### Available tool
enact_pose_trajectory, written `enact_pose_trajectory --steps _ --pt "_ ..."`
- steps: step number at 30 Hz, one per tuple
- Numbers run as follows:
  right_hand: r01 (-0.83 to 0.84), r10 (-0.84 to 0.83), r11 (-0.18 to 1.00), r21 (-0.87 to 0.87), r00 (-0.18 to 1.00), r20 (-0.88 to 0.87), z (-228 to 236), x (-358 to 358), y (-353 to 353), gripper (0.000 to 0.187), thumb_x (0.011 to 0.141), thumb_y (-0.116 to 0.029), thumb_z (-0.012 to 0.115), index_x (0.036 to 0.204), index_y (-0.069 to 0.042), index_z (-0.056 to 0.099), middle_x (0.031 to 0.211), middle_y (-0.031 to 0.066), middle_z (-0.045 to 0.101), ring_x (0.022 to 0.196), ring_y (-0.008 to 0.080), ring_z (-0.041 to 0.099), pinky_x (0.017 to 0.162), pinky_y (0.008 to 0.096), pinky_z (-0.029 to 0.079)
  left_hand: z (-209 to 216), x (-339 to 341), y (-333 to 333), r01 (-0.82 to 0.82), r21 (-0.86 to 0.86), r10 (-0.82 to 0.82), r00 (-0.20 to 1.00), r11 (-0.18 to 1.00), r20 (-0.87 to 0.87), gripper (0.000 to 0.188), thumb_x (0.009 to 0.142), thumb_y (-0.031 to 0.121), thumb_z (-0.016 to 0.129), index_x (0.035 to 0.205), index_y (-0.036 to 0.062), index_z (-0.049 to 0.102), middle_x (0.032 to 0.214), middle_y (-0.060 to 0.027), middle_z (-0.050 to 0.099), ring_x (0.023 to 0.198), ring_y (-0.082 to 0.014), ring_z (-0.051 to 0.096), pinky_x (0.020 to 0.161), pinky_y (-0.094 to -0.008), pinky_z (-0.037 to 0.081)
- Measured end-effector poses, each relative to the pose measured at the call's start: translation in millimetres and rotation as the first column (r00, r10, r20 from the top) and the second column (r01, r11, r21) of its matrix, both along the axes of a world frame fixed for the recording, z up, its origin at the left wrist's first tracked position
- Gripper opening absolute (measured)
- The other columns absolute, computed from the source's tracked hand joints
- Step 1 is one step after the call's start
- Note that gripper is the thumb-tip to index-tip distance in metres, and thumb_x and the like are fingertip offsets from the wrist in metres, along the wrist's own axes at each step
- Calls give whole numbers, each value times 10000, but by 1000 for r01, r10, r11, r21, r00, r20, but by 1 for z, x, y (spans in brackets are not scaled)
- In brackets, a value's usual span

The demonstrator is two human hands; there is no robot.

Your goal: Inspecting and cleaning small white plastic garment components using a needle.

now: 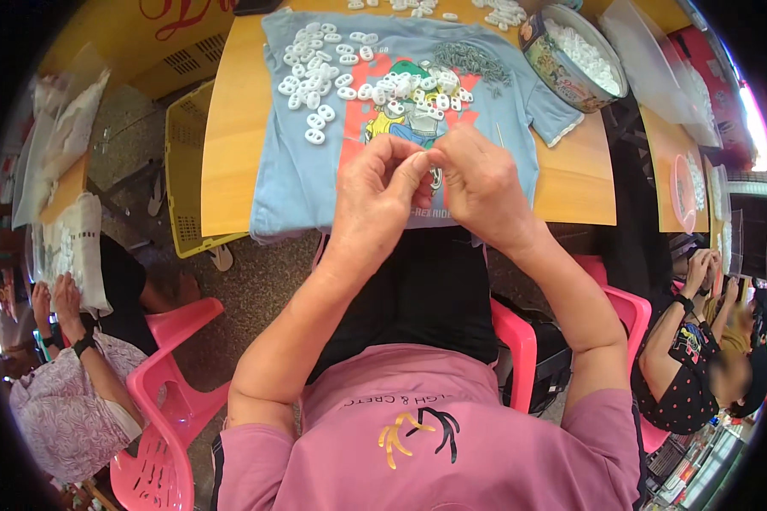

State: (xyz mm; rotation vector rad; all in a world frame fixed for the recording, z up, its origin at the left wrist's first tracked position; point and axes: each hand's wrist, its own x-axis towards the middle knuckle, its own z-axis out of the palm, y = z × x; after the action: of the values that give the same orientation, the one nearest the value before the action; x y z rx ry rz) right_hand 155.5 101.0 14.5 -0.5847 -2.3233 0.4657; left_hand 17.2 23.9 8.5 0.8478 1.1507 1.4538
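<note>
My left hand [379,189] and my right hand [484,183] meet over the near part of a light blue T-shirt [294,183] spread on the table. Thumbs and fingers of both are pinched together, tip to tip. Whatever sits between them is too small and too covered to make out. Just beyond lie white oval plastic pieces with two holes [315,77], in a loose heap at the left and another group in the middle. A pile of small grey metal pins [473,61] rests to their right. One thin metal pin [499,134] lies apart, close to my right hand.
A round tin [562,94] filled with small white parts stands at the wooden table's [584,183] far right. Left of the table is a yellow crate [192,170]. Pink plastic chairs [175,400] flank me. People work at both sides, one with hands [64,298] over white pieces.
</note>
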Motion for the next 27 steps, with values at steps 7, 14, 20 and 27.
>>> enact_pose_trajectory --steps 7,14,20,27 --pt "15 39 933 -359 989 144 20 9 53 138 904 -111 604 932 22 625 819 145 611 755 318 608 629 371 474 -5 -20 9 -22 -16 22 999 1000 38 155 960 125 575 976 -29 574 819 -61 615 689 -107 601 636 -246 531" --pt "230 -238 971 64 904 356 10 2 75 170 848 -226 679 936 -82 694 914 93 638 849 278 631 745 361 487 -10 -23 10 -48 2 47 997 999 60 158 957 131 580 986 -25 572 835 -64 619 711 -113 607 654 -254 533" --pt "144 -169 985 99 930 326 8 -1 75 203 832 -232 700 962 -77 684 914 78 629 818 258 626 721 358 484 -13 -25 10 -55 -17 56 996 998 73 176 962 175 596 1006 6 578 835 -41 624 722 -103 599 686 -243 516" --pt "-21 -137 748 -663 973 -186 12 1 49 228 886 -173 686 1035 -4 653 773 9 619 677 60 546 632 209 447 -7 -18 9 -134 11 134 989 991 60 168 964 144 577 1001 -20 571 899 -73 633 783 -123 622 736 -273 539"
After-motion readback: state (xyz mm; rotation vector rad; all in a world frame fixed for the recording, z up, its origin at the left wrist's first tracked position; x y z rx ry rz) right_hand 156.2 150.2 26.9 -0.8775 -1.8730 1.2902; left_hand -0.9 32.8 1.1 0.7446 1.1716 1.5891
